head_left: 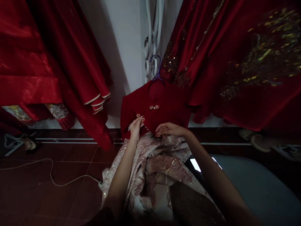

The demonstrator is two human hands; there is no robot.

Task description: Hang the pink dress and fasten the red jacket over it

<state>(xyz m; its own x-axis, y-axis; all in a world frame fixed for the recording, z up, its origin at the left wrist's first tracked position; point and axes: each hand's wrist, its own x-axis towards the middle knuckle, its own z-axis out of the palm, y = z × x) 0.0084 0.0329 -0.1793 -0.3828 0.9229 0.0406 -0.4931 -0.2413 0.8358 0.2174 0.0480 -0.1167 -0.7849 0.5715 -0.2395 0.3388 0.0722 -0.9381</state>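
A dark red garment [169, 97] hangs before me on a purple hanger [158, 75]. A flower-shaped gold and pearl ornament [154, 107] sits on its chest. More gold flower ornaments [138, 115] lie at its left side, beside a short beaded strand [146, 127]. My left hand [135, 127] is closed there, thumb and finger pinched at a gold flower. A small pale piece shows beside it, too dim to name. My right hand [169, 129] is bent over the garment's lower front. Its fingertips are at another small gold ornament [157, 135]; what they grip is partly hidden.
Pinkish shiny fabric [164, 166] is bunched over my lap. Red garments [70, 53] hang at left, and sequined red ones [258, 62] at right. A lit phone [195, 164] lies on a grey seat [254, 185]. A white cable [51, 169] crosses the tiled floor.
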